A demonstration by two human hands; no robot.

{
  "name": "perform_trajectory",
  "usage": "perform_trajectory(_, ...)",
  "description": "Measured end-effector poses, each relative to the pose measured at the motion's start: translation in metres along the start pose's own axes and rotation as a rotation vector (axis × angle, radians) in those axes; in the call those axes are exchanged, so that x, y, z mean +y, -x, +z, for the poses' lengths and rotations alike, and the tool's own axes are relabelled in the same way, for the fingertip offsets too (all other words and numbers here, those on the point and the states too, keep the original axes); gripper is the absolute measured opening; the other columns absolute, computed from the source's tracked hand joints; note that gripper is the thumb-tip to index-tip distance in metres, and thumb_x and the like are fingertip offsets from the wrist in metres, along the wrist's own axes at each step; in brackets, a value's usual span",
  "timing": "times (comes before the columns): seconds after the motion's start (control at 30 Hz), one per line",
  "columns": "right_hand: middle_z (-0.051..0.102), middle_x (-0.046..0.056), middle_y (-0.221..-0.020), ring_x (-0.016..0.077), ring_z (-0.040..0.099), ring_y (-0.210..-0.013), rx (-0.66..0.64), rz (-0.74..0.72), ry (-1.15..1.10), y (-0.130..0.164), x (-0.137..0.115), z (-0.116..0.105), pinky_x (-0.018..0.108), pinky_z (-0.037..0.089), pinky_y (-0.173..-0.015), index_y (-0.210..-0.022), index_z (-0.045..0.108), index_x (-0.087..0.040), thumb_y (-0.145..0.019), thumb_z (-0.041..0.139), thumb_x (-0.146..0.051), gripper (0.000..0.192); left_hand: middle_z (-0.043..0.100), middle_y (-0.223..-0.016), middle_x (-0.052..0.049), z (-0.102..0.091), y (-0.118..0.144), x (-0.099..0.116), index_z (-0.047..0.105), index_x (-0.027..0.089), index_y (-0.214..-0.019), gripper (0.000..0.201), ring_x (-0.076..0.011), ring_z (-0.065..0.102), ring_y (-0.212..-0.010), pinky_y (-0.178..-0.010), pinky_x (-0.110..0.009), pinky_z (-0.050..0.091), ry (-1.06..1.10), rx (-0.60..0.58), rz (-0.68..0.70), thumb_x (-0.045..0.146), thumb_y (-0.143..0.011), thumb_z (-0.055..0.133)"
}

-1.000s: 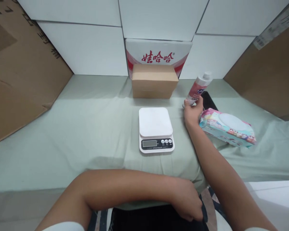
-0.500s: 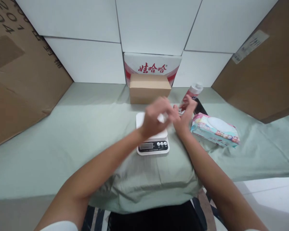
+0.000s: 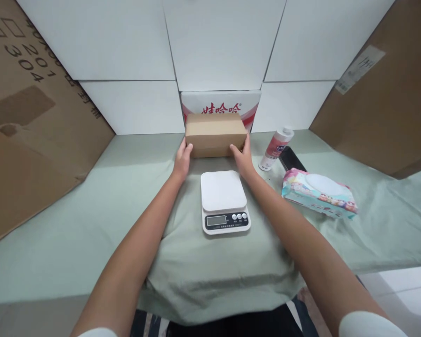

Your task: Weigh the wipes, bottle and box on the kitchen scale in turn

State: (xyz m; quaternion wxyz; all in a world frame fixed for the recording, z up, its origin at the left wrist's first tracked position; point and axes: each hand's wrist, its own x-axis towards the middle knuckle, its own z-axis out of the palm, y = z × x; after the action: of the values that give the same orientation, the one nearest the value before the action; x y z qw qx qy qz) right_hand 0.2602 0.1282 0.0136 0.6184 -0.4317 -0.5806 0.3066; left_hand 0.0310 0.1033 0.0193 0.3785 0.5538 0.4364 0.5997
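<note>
Behind white scale — left grip and right grip spread, pressing brown box ends — box resting on surface.

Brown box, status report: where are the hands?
Left hand and right hand clasp the brown box at its ends. Box on green cloth. White scale just in front.

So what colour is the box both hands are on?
Plain brown cardboard box, unprinted on the sides that show, clearest in the head view.
</note>
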Motion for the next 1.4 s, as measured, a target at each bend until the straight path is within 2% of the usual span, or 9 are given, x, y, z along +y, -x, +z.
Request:
perform_trajectory(0.1,0.023,0.005,-0.182,0.0285,0.028,-0.167,-0.038,-0.148,0.129,0.026,-0.028,-0.027,0.054,0.031,-0.136,-0.170,0.020,-0.035,-0.089,0.068,-0.055,0.096,0.064,-0.156,-0.010,-0.015,0.039,0.033,0.057,0.023,-0.154,0.069,-0.0307,0.045,-0.159,-0.133,-0.048,0.037,-0.023,-0.066,0.009,0.061,-0.098,0.057)
perform_trajectory(0.23,0.023,0.006,-0.182,0.0324,0.037,-0.163,-0.135,-0.255,0.269,0.081,-0.066,-0.071,0.056,0.047,-0.125,-0.171,0.013,-0.041,-0.089,0.071,-0.062,0.103,0.060,-0.161,-0.009,-0.036,0.122,0.065,0.053,0.026,-0.159,0.068,-0.0318,0.049,-0.156,-0.131,-0.049,0.040,-0.052,-0.154,0.025,0.058,-0.100,0.059)
perform_trajectory(0.33,0.025,0.006,-0.181,0.0341,0.037,-0.163,-0.141,-0.252,0.288,0.120,-0.076,-0.089,0.055,0.052,-0.122,-0.171,0.016,-0.042,-0.087,0.074,-0.065,0.105,0.060,-0.161,-0.011,-0.045,0.168,0.070,0.055,0.026,-0.158,0.068,-0.0352,0.055,-0.152,-0.128,-0.053,0.045,-0.057,-0.161,-0.004,0.060,-0.099,0.059)
perform_trajectory(0.43,0.032,0.008,-0.178,0.0337,0.041,-0.161,-0.119,-0.231,0.298,0.144,-0.070,-0.093,0.055,0.052,-0.122,-0.171,0.017,-0.040,-0.090,0.072,-0.061,0.100,0.058,-0.162,-0.012,-0.048,0.187,0.064,0.053,0.025,-0.160,0.070,-0.0359,0.055,-0.152,-0.128,-0.053,0.045,-0.062,-0.153,-0.040,0.060,-0.100,0.057)
perform_trajectory(0.77,0.041,0.011,-0.172,0.0314,0.048,-0.155,-0.119,-0.201,0.255,0.157,-0.054,-0.093,0.053,0.056,-0.115,-0.170,0.018,-0.040,-0.094,0.067,-0.054,0.091,0.054,-0.166,-0.011,-0.050,0.191,0.056,0.054,0.023,-0.160,0.075,-0.0373,0.051,-0.154,-0.130,-0.054,0.043,-0.103,-0.106,-0.068,0.063,-0.097,0.060)
perform_trajectory(0.97,0.056,0.010,-0.153,0.0330,0.063,-0.137,0.121,-0.295,0.242,0.133,-0.074,-0.105,0.052,0.062,-0.101,-0.163,0.033,-0.041,-0.096,0.046,-0.070,0.074,0.058,-0.163,0.006,-0.073,0.156,0.074,0.064,0.045,-0.149,0.065,-0.0366,0.048,-0.157,-0.124,-0.056,0.048,-0.035,0.113,0.086,0.071,-0.089,0.061)
perform_trajectory(1.17,0.065,0.011,-0.131,0.0266,0.071,-0.112,0.248,-0.221,0.078,0.084,-0.064,-0.086,0.046,0.061,-0.088,-0.152,0.043,-0.033,-0.102,0.031,-0.049,0.054,0.057,-0.164,-0.012,-0.067,0.082,0.053,0.054,0.020,-0.153,0.079,-0.0318,0.053,-0.153,-0.122,-0.049,0.048,0.043,0.378,0.120,0.071,-0.093,0.048)
perform_trajectory(1.3,0.064,0.010,-0.124,0.0262,0.070,-0.110,0.289,-0.209,0.154,0.087,-0.039,-0.070,0.048,0.060,-0.093,-0.153,0.044,-0.032,-0.104,0.022,-0.054,0.058,0.063,-0.157,-0.015,-0.059,0.083,0.022,0.060,0.017,-0.141,0.069,-0.0297,0.062,-0.144,-0.109,-0.040,0.056,0.028,0.336,0.101,0.067,-0.093,0.057)
perform_trajectory(1.4,0.063,0.009,-0.118,0.0278,0.068,-0.111,0.255,-0.258,0.161,0.096,-0.032,-0.071,0.050,0.059,-0.096,-0.149,0.049,-0.032,-0.102,0.026,-0.061,0.060,0.079,-0.123,-0.010,-0.060,0.097,0.019,0.070,0.019,-0.108,0.044,-0.0255,0.073,-0.118,-0.091,-0.035,0.058,-0.037,0.287,0.155,0.059,-0.094,0.062)
